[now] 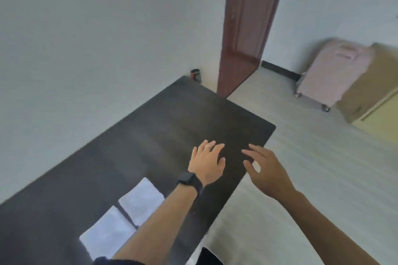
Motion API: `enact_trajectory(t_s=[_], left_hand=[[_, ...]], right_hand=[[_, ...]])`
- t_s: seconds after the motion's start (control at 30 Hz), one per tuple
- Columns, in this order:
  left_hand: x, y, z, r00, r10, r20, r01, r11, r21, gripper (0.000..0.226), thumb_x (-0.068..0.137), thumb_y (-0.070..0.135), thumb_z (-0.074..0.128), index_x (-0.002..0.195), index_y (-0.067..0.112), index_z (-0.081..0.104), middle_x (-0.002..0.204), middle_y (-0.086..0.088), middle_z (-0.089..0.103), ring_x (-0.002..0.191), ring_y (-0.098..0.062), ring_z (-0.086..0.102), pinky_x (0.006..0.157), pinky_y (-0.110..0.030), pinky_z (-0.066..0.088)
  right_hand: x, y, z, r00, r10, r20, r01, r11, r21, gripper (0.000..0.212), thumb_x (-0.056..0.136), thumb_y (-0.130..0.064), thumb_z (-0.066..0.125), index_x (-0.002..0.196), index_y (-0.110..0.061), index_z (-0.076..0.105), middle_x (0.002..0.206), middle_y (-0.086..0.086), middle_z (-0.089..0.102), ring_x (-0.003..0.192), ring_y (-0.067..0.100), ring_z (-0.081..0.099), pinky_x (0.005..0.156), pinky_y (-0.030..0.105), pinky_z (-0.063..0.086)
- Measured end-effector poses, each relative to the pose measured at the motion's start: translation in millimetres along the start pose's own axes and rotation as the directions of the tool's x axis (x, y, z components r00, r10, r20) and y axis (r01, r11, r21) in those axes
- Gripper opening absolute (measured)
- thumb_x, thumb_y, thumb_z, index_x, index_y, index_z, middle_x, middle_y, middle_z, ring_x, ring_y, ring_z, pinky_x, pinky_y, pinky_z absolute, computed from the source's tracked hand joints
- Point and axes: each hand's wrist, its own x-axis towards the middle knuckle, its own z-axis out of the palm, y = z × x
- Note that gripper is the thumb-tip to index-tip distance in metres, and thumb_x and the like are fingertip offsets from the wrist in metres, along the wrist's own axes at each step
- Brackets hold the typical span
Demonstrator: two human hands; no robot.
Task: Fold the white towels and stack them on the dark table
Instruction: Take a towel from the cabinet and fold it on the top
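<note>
Near towel [107, 232]: white, soft nap, folded to a flat rectangle, lying on the surface [150, 135] at its near left part. Far towel [141, 200]: same cloth and fold, just beside the first across a narrow dark gap, not stacked; the left forearm crosses above one corner. Surface: dark, matt, flat slab with a rounded right corner. Watch [189, 180]: black, square face, on the left wrist. Left hand [207, 163]: palm down over the surface, fingers spread and straight, holding nothing; contact cannot be told. Ring [208, 146]: thin, pale band on one finger. Right hand [267, 170]: at the surface's right edge, fingers loosely spread, empty. Floor [301, 157]: pale, smooth. Cup [195, 75]: small dark cylinder past the far corner, by the wall [86, 28], plain and pale. Door [247, 28]: red-brown wood, panelled. Suitcase [331, 71]: pink, hard-shelled, wheeled, blurred. Box [370, 84]: brown cardboard beside the suitcase.
</note>
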Motion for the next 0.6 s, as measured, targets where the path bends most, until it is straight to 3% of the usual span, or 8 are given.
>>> enact_trajectory(t_s=[0.1,0.23,0.43,0.6], left_hand=[[48,113,-19,0.978,0.2,-0.054,-0.2,0.98,0.01,0.049,0.1,0.038,0.045,0.148,0.03,0.039,0.155,0.0,0.039,0.148,-0.024,0.023,0.12,-0.047,0.02],[86,276,-30,0.87,0.46,-0.178,-0.471,0.882,-0.022,0.046,0.096,0.029,0.055,0.14,0.021,0.051,0.141,-0.006,0.053,0.133,-0.026,0.044,0.11,-0.044,0.036],[99,459,-7,0.739,0.625,-0.253,-0.667,0.732,-0.139,0.045,0.095,0.029,0.058,0.139,0.023,0.052,0.14,-0.002,0.054,0.128,-0.022,0.045,0.108,-0.031,0.036],[104,570,28,0.644,0.741,-0.19,-0.765,0.634,-0.116,0.047,0.096,0.032,0.055,0.142,0.024,0.049,0.145,0.0,0.05,0.134,-0.019,0.043,0.111,-0.031,0.035]], right_hand=[[-19,67,-94,0.963,0.078,-0.257,-0.071,0.997,0.036,0.032,0.098,-0.037,0.056,0.128,-0.031,0.065,0.144,-0.008,0.053,0.138,0.015,0.038,0.114,0.034,0.035],[-60,154,-217,0.811,0.167,-0.56,-0.173,0.984,0.043,0.027,0.096,-0.035,0.061,0.121,-0.029,0.069,0.136,-0.005,0.06,0.134,0.019,0.044,0.106,0.034,0.041],[-140,253,-343,0.584,0.241,-0.775,-0.347,0.937,0.03,0.025,0.096,-0.032,0.061,0.118,-0.026,0.071,0.13,-0.003,0.064,0.129,0.023,0.047,0.099,0.023,0.036],[-200,326,-403,0.469,0.294,-0.833,-0.463,0.885,0.051,0.025,0.096,-0.033,0.06,0.119,-0.027,0.07,0.13,-0.005,0.063,0.128,0.022,0.046,0.099,0.019,0.03]])
